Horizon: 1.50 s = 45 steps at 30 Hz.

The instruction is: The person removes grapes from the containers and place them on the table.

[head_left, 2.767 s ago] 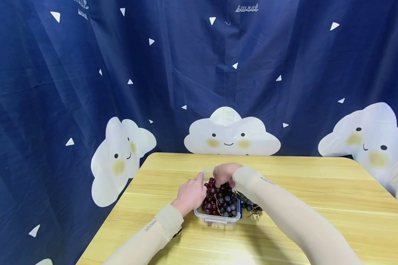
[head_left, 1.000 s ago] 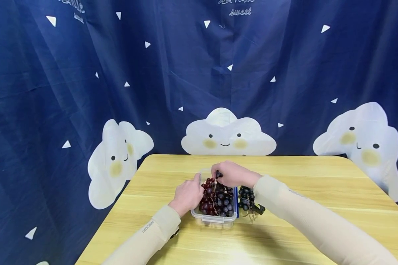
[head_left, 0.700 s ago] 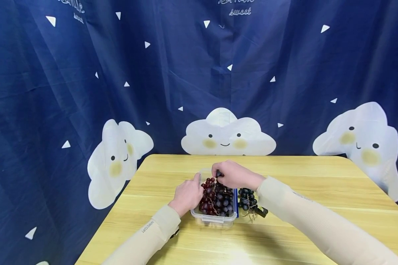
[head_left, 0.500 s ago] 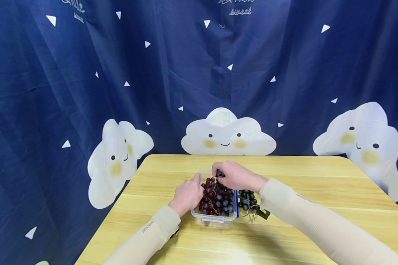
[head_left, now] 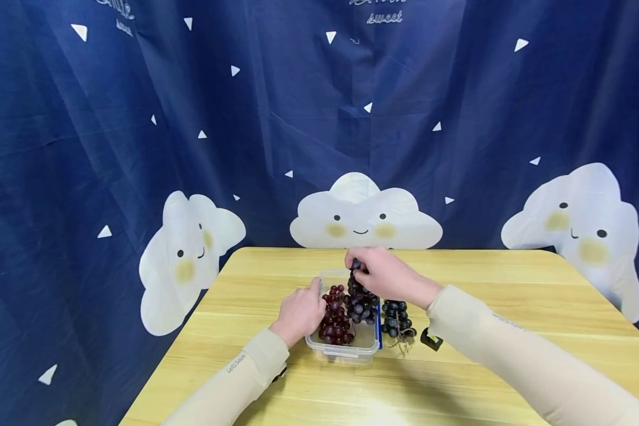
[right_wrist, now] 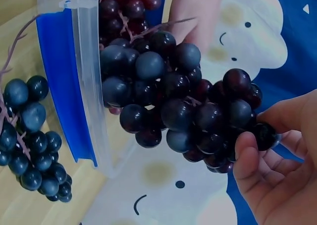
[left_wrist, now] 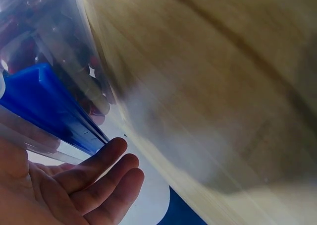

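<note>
My right hand [head_left: 386,275] pinches the end of a bunch of dark purple grapes [right_wrist: 173,91] between thumb and fingers. The bunch hangs tilted over the right half of a clear plastic food container [head_left: 346,351] with blue side latches. My left hand [head_left: 300,310] holds the container's left wall, its fingers beside a blue latch [left_wrist: 54,106] in the left wrist view. A bunch of red grapes [head_left: 336,325] lies inside the container on the left. Just outside its right side, a blue-black bunch of grapes [head_left: 396,319] rests on the table.
The wooden table [head_left: 484,307] extends around the container. A small black object [head_left: 432,339] is visible beside my right sleeve. Behind the table hangs a dark blue curtain [head_left: 277,118] with white clouds and triangles.
My right hand has risen slightly, lifting the dark purple grapes partly out of the container and baring its floor at the front right. My left hand has stayed at the left wall.
</note>
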### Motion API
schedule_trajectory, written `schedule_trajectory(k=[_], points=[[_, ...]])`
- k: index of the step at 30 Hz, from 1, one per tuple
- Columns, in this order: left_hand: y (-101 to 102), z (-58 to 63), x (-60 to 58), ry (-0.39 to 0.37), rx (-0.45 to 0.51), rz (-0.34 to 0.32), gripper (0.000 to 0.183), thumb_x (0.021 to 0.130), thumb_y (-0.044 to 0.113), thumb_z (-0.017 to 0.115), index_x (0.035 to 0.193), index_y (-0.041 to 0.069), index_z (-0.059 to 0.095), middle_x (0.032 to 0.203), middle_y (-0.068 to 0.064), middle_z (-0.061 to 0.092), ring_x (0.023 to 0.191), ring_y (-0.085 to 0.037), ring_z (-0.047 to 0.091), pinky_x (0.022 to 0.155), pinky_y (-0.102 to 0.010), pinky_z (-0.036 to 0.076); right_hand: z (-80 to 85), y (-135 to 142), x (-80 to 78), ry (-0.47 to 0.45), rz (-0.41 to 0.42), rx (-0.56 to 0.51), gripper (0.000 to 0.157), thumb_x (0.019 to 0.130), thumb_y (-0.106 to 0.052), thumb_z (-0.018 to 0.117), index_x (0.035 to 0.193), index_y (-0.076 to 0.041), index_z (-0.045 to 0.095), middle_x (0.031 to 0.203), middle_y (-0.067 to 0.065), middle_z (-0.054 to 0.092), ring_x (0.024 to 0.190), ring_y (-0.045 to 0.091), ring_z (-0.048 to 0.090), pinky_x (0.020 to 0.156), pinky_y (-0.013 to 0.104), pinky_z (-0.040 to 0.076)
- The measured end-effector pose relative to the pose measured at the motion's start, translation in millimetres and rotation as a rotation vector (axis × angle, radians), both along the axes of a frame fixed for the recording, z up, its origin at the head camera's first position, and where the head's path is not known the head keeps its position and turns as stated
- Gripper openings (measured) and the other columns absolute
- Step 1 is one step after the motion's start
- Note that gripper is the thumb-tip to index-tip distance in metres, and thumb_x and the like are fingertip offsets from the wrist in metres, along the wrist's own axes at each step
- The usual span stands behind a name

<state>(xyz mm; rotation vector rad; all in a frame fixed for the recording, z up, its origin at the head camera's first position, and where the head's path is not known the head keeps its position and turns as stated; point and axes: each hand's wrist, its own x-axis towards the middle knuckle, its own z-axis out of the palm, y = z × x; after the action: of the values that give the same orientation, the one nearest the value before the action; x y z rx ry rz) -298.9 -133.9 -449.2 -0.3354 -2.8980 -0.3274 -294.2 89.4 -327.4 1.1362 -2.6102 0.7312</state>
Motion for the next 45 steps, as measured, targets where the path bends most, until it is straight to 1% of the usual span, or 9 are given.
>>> schedule_trajectory(k=[5, 12, 19, 24, 28, 33, 36, 41, 45], points=[[-0.2, 0.6, 1.0, 0.003, 0.000, -0.002, 0.056, 0.098, 0.027, 0.049, 0.150, 0.008, 0.041, 0.088, -0.014, 0.071, 0.073, -0.027, 0.068, 0.056, -0.041, 0.052, 3.7, 5.0, -0.8, 0.041, -0.015, -0.025, 0.020, 0.090, 0.003, 0.059, 0.101, -0.013, 0.064, 0.087, -0.001, 0.065, 0.066, 0.007, 0.052, 0.067, 0.028, 0.049], [0.6, 1.8, 2.6, -0.005, 0.006, -0.003, 0.057, 0.098, 0.027, 0.049, 0.150, 0.008, 0.041, 0.086, -0.014, 0.070, 0.071, -0.027, 0.067, 0.054, -0.040, 0.051, 10.7, 12.0, 3.4, 0.058, -0.029, -0.044, 0.019, 0.090, 0.002, 0.060, 0.103, -0.010, 0.066, 0.091, 0.000, 0.067, 0.071, 0.008, 0.055, 0.070, 0.030, 0.051], [1.9, 2.1, 2.2, 0.007, 0.007, -0.002, 0.055, 0.098, 0.027, 0.049, 0.150, 0.008, 0.042, 0.088, -0.015, 0.071, 0.073, -0.028, 0.068, 0.055, -0.042, 0.052, 18.5, 25.1, 10.0, 0.062, -0.060, -0.077, 0.020, 0.089, 0.001, 0.061, 0.103, -0.012, 0.065, 0.073, -0.004, 0.060, 0.060, 0.007, 0.048, 0.060, 0.028, 0.046], [2.1, 1.9, 1.1, 0.003, 0.014, -0.003, 0.055, 0.099, 0.026, 0.050, 0.150, 0.007, 0.042, 0.088, -0.015, 0.070, 0.073, -0.028, 0.068, 0.055, -0.042, 0.052, 22.8, 34.6, 15.2, 0.043, -0.086, -0.100, 0.020, 0.091, 0.000, 0.059, 0.104, -0.014, 0.065, 0.073, -0.004, 0.059, 0.059, 0.008, 0.047, 0.059, 0.028, 0.045], [0.8, 0.0, -0.2, -0.007, 0.015, -0.004, 0.056, 0.098, 0.026, 0.049, 0.150, 0.007, 0.041, 0.087, -0.013, 0.070, 0.071, -0.026, 0.067, 0.054, -0.039, 0.051, 25.0, 43.5, 18.5, 0.069, -0.105, -0.097, 0.019, 0.091, -0.001, 0.059, 0.104, -0.014, 0.065, 0.072, -0.005, 0.058, 0.060, 0.008, 0.047, 0.061, 0.029, 0.045], [0.2, 0.9, 0.2, -0.018, 0.011, 0.003, 0.057, 0.099, 0.028, 0.049, 0.152, 0.008, 0.039, 0.088, -0.012, 0.071, 0.071, -0.024, 0.066, 0.055, -0.038, 0.051, 25.1, 57.6, 21.8, 0.126, -0.137, -0.089, 0.019, 0.091, -0.001, 0.059, 0.103, -0.013, 0.066, 0.065, -0.007, 0.052, 0.056, 0.007, 0.042, 0.061, 0.028, 0.042], [0.4, 1.0, 0.5, -0.031, 0.015, 0.009, 0.058, 0.099, 0.028, 0.049, 0.152, 0.008, 0.039, 0.090, -0.013, 0.071, 0.071, -0.024, 0.066, 0.056, -0.038, 0.052, 22.4, 66.4, 23.0, 0.143, -0.158, -0.092, 0.019, 0.091, -0.001, 0.059, 0.102, -0.014, 0.066, 0.065, -0.008, 0.052, 0.057, 0.007, 0.043, 0.062, 0.028, 0.042], [0.5, 1.3, 0.3, -0.025, 0.013, 0.020, 0.057, 0.099, 0.029, 0.048, 0.151, 0.008, 0.040, 0.095, -0.016, 0.072, 0.077, -0.028, 0.069, 0.061, -0.042, 0.054, 16.8, 80.6, 25.8, 0.141, -0.178, -0.102, 0.020, 0.090, 0.001, 0.059, 0.101, -0.014, 0.066, 0.066, -0.008, 0.051, 0.057, 0.007, 0.042, 0.061, 0.026, 0.042], [1.0, 1.4, 0.2, -0.022, 0.018, 0.016, 0.056, 0.099, 0.028, 0.049, 0.150, 0.008, 0.041, 0.092, -0.015, 0.071, 0.077, -0.028, 0.069, 0.060, -0.043, 0.054, 12.8, 92.1, 29.7, 0.133, -0.185, -0.117, 0.021, 0.090, 0.003, 0.059, 0.100, -0.014, 0.066, 0.067, -0.008, 0.051, 0.057, 0.006, 0.041, 0.061, 0.025, 0.042]])
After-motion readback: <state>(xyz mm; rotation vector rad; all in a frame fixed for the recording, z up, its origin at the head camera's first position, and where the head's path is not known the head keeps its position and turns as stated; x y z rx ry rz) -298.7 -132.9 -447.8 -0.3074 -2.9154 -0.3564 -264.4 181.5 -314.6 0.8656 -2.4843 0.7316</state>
